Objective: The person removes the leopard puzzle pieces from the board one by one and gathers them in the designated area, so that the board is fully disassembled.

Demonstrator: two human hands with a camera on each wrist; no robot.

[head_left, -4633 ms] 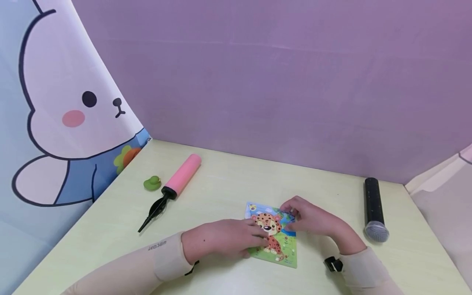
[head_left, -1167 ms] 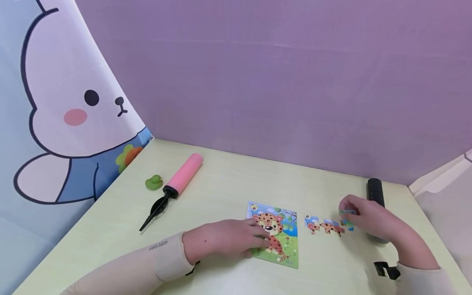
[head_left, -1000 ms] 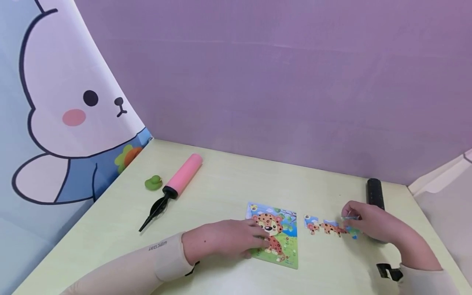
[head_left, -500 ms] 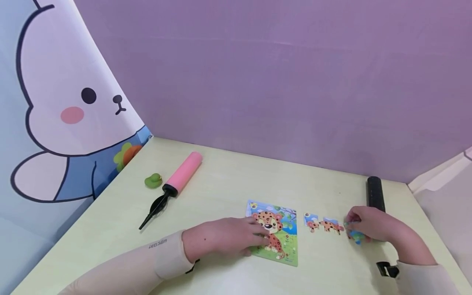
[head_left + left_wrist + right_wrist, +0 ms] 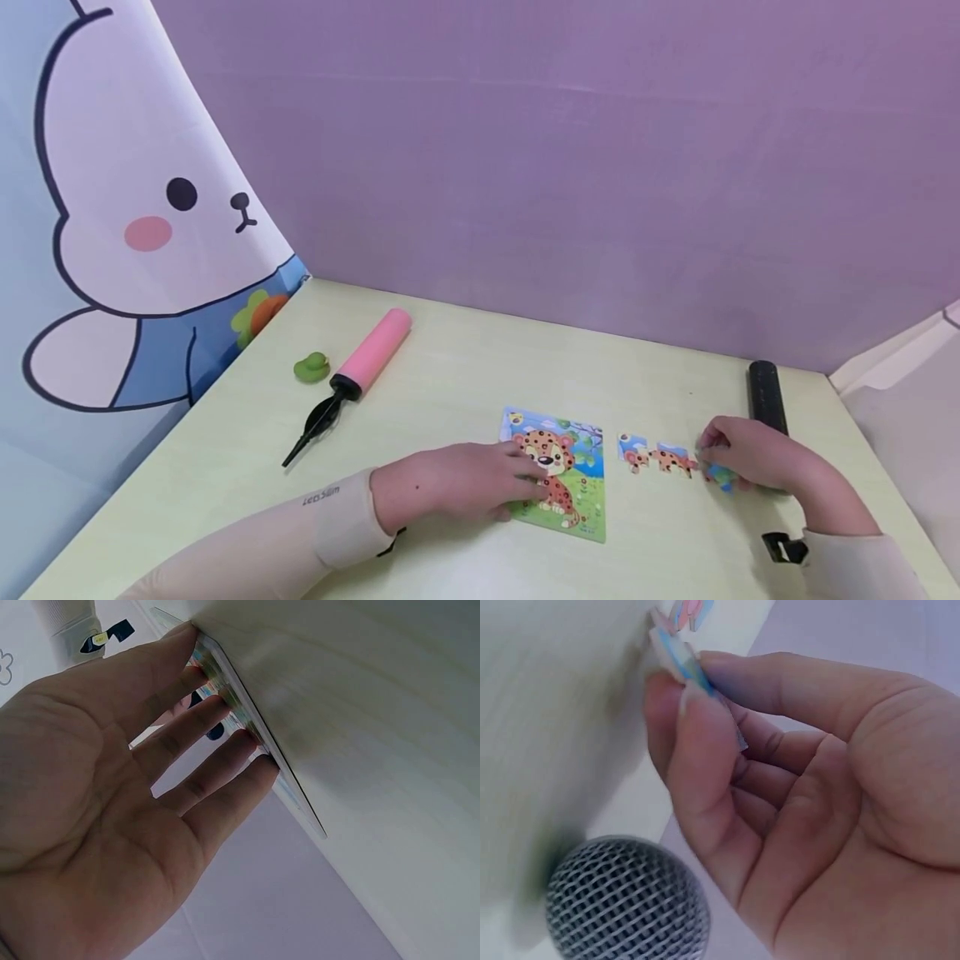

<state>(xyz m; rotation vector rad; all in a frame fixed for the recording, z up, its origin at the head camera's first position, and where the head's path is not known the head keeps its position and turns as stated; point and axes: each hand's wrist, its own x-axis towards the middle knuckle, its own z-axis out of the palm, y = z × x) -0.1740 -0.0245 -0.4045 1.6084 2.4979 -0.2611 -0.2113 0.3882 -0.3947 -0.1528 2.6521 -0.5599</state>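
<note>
My left hand (image 5: 465, 479) rests with fairly straight fingers on the left part of a jigsaw puzzle (image 5: 588, 492) showing a spotted leopard cub. In the left wrist view, its fingertips touch the face of the thin puzzle board (image 5: 300, 802). To the right of the board, my right hand (image 5: 757, 454) pinches a blue-green puzzle piece (image 5: 676, 656) between thumb and fingers, low over the table. Two more pieces lie in a row between board and hand: a blue-cornered one (image 5: 632, 450) and a spotted one (image 5: 675, 461), which sits right beside the pinched piece.
A black microphone (image 5: 767, 396) lies under and behind my right hand, its mesh head (image 5: 630, 900) close below the fingers. At the left lie a pink hand pump (image 5: 377, 350) with a black nozzle and a small green duck (image 5: 312, 367). A purple cloth (image 5: 525, 183) hangs behind the table.
From the puzzle's upper right corner, my right hand has moved right. Two pieces now lie beside the board, and the pinched piece has come down towards their row. My left hand stays put.
</note>
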